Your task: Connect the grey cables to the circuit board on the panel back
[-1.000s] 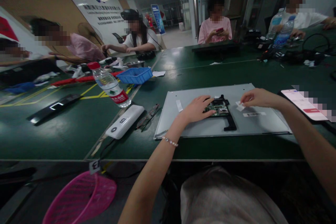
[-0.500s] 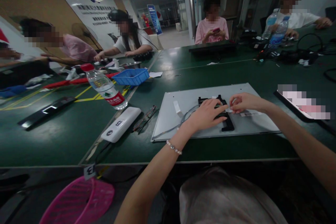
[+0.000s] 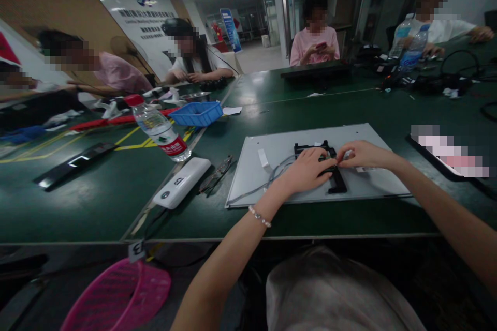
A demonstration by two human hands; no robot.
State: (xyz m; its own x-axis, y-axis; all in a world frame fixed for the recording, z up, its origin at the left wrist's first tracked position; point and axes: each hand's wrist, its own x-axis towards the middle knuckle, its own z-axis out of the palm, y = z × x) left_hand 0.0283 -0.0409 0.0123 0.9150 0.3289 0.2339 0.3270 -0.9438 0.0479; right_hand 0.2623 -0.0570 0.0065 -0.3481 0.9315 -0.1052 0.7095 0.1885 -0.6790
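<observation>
A pale grey flat panel [image 3: 246,173] lies on the green table in front of me. On it sits a black plastic bracket [image 3: 337,182], partly covered by my hands. My left hand [image 3: 306,169] rests over the bracket with its fingers stretched out. My right hand [image 3: 363,155] is closed in a pinch at the bracket's upper right, its fingertips close to the left fingers. A small whitish piece [image 3: 349,154] shows at the right fingers; its kind is unclear. A grey cable [image 3: 274,173] curves from under my left hand, near a white strip [image 3: 263,158].
Left of the panel are eyeglasses [image 3: 216,175], a white power bank [image 3: 182,182], a water bottle [image 3: 165,134] and a blue tray [image 3: 198,114]. A phone [image 3: 446,155] lies to the right. A pink basket [image 3: 155,289] stands below the table edge. Several people sit around the table.
My right fingers have moved slightly left, closer in to the bracket and the left fingertips. The left fingers have drawn a little together. The view has shifted slightly.
</observation>
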